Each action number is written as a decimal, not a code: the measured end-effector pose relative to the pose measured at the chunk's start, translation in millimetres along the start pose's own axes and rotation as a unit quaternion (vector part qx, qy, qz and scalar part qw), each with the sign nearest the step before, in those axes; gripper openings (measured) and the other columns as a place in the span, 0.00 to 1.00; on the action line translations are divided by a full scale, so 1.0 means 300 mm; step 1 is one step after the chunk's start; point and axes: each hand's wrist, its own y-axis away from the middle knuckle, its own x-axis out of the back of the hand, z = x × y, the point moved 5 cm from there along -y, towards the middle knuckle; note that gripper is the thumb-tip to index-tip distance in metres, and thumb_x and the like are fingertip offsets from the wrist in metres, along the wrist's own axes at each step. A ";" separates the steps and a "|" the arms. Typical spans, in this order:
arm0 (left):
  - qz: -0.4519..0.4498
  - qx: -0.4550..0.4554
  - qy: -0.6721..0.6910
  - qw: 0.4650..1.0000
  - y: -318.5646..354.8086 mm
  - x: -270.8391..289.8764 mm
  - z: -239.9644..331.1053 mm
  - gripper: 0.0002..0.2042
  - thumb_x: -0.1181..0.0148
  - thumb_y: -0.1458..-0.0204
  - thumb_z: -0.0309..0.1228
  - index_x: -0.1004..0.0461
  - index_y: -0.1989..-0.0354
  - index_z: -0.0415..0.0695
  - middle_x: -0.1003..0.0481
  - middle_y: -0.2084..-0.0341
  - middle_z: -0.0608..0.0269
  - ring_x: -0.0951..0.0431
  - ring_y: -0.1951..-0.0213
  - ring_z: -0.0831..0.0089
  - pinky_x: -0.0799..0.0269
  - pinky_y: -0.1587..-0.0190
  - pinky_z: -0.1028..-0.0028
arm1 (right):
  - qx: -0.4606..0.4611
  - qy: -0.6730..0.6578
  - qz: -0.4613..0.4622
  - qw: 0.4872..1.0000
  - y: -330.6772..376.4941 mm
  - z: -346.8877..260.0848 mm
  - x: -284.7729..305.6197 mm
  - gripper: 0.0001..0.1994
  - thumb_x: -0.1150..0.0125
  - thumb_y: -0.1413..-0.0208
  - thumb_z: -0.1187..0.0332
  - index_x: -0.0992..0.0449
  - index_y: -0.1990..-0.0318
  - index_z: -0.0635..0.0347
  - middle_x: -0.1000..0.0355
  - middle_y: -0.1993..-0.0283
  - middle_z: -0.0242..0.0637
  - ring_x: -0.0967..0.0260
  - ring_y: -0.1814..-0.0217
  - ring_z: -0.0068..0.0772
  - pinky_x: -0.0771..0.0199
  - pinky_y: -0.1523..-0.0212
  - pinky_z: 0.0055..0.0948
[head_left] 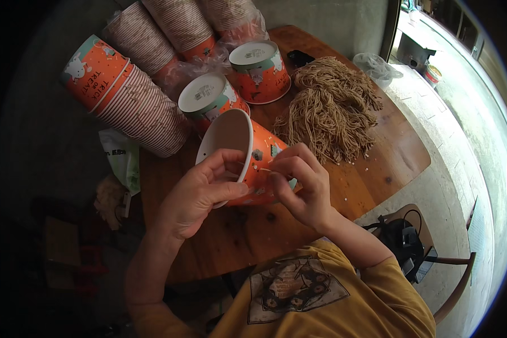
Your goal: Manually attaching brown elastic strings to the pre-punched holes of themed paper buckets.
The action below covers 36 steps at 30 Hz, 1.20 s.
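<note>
An orange paper bucket (222, 135) with a white rim and printed figures lies tipped over the table, its mouth turned left. My left hand (208, 188) grips the rim, with fingers inside the mouth and the thumb outside. A small hole shows in the bucket's far wall. My right hand (301, 183) is closed in a pinch against the bucket's outer side. At its fingertips a thin pale strand shows, which looks like a cord end; most of it is hidden. Beyond lies a heap of tan cords (338, 110).
Two upturned buckets, one nearer (205, 93) and one farther (256, 62), stand behind my hands on the wooden table (400, 146). Nested bucket stacks (146, 110) lean at the far left, some in clear plastic. A chair (456, 287) with a black bag (400, 239) is at right.
</note>
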 end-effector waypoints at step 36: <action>-0.010 -0.013 0.025 1.000 0.004 -0.009 -0.010 0.20 0.44 0.49 0.21 0.36 0.47 0.40 0.32 0.55 0.64 0.29 0.55 0.79 0.31 0.50 0.77 | 0.086 0.166 -0.009 0.982 -0.035 -0.046 -0.018 0.09 0.37 0.59 0.72 0.33 0.72 0.57 0.37 0.74 0.34 0.33 0.77 0.36 0.31 0.79 0.32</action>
